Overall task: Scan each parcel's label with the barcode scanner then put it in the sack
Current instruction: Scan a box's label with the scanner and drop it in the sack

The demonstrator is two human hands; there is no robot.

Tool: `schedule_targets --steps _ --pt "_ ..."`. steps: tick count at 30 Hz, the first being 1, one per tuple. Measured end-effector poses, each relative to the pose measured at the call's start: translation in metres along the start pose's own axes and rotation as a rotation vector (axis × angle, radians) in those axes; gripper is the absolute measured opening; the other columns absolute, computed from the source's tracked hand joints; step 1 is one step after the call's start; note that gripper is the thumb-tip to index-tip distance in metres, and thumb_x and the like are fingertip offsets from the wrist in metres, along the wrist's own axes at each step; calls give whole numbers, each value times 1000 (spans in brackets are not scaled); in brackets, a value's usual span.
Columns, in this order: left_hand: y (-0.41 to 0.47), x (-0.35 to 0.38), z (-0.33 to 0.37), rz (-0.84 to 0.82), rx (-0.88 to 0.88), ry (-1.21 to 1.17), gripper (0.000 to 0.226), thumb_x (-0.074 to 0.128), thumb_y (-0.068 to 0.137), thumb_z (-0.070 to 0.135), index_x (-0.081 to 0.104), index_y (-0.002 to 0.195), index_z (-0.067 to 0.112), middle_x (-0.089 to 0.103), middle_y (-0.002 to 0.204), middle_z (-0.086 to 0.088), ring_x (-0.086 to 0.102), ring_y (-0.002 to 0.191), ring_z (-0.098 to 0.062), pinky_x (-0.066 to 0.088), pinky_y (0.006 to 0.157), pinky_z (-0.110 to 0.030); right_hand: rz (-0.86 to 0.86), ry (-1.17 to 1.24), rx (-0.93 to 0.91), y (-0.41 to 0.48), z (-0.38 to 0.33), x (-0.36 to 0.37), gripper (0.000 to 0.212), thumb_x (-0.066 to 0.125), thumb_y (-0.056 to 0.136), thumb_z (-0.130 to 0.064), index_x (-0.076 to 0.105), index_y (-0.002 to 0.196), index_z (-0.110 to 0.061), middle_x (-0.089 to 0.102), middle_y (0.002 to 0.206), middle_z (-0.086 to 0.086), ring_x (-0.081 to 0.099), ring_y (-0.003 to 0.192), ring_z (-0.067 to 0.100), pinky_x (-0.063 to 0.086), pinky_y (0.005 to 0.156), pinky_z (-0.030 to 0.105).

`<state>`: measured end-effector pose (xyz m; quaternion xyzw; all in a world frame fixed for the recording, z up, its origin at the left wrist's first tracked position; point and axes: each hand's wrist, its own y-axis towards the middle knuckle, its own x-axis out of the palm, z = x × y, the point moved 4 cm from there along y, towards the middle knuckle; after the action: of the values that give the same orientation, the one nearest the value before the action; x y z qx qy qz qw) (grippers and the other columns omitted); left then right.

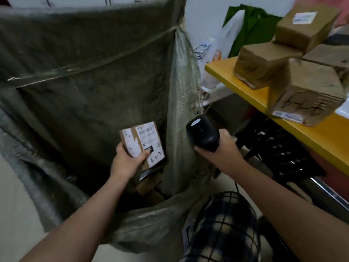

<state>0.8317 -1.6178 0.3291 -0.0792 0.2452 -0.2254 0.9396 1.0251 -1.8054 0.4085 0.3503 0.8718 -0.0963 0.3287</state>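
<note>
The small cardboard parcel [140,143] sits a little below the middle of the view, at about seven o'clock from centre, held up over the open mouth of the woven sack [85,78]. Its white shipping label [152,142] faces upward. The person's left hand [126,161] grasps it from the lower end, fingers curled under the box and the thumb laid across the label's bottom edge. It looks light and stiff, a one-hand box, and the taped faces could be a bit slick. I'd say a hold by the short end or the two side edges suits it best, since that keeps the barcode uncovered.

At three o'clock from the parcel, close beside it but not touching, the right hand [221,150] is clenched round the grip of a black barcode scanner [202,133], its head tilted up and towards the box. Whether the trigger is pressed I cannot tell.

Down in the sack, at six o'clock from the parcel, more brown boxes [149,184] lie in the shadow. Out at two o'clock, a yellow table [321,138] carries several kraft-wrapped parcels [306,91] waiting their turn, with a black crate [279,148] beneath it. A green bag [253,25] leans against the wall at one o'clock.
</note>
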Motion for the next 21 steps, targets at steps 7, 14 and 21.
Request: schedule_targets --steps 7,14,21 --pt "21 65 7 -386 -28 -239 74 77 75 22 41 140 22 68 106 -3 69 88 -7 54 65 -17 -3 321 119 22 42 69 75 91 62 -16 52 127 -15 61 124 1 56 119 14 46 103 36" --pt "54 40 -6 -376 -5 23 81 79 77 27 35 144 22 62 120 0 62 101 -10 53 81 -21 76 197 106 25 39 76 47 72 81 -5 51 116 -27 58 103 -6 58 106 17 41 77 13" --pt "64 68 -39 -203 -69 576 91 72 70 63 34 140 18 52 131 -14 49 119 -34 43 98 -44 89 -42 128 -24 35 -1 56 73 82 -9 44 129 -20 56 92 -11 59 93 19 46 77 32"
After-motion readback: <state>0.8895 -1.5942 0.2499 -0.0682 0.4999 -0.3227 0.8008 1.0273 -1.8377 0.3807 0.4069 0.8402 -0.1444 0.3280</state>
